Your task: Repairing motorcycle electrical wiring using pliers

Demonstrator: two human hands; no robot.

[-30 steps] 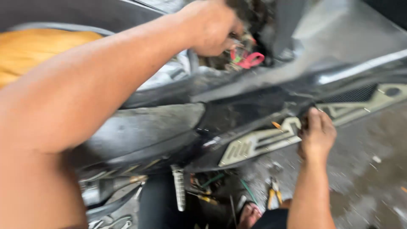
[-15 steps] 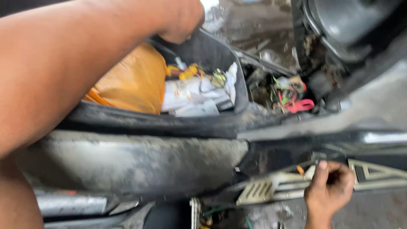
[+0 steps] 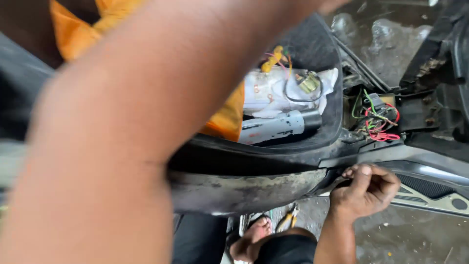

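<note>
Head view, looking down on a stripped scooter.

Right hand (image 3: pixel 367 189): near right of the scene, fingers curled narrow, tips pinched at the join where the dusty dark grey plastic side panel (image 3: pixel 244 188) meets the black footboard trim with its pale metal insert (image 3: pixel 435 193). Whether a small fastener or tool sits inside the pinch cannot be told.

Left hand: out of frame past the top edge; only the left forearm (image 3: pixel 127 122) shows, blurred, crossing from near left to far centre. Its grip cannot be told.

Far of the panel, the black open under-seat bucket (image 3: pixel 328 88) holds 1 orange cloth (image 3: pixel 229 117), 1 grey cylinder with a black end (image 3: pixel 281 126), white crumpled paper or plastic (image 3: pixel 273 93) and a small relay on a wire loop (image 3: pixel 309 82). Right of it, a tangle of red, green and pink wires (image 3: pixel 378 122).

Near centre, below: 1 sandalled foot (image 3: pixel 251 237) and yellow-handled pliers (image 3: pixel 288 222) on wet concrete floor (image 3: pixel 391 239).

Judgement: work is at the panel's right-hand end, at the seam. The next move would call for fine fingertip control there, with the panel steadied.
</note>
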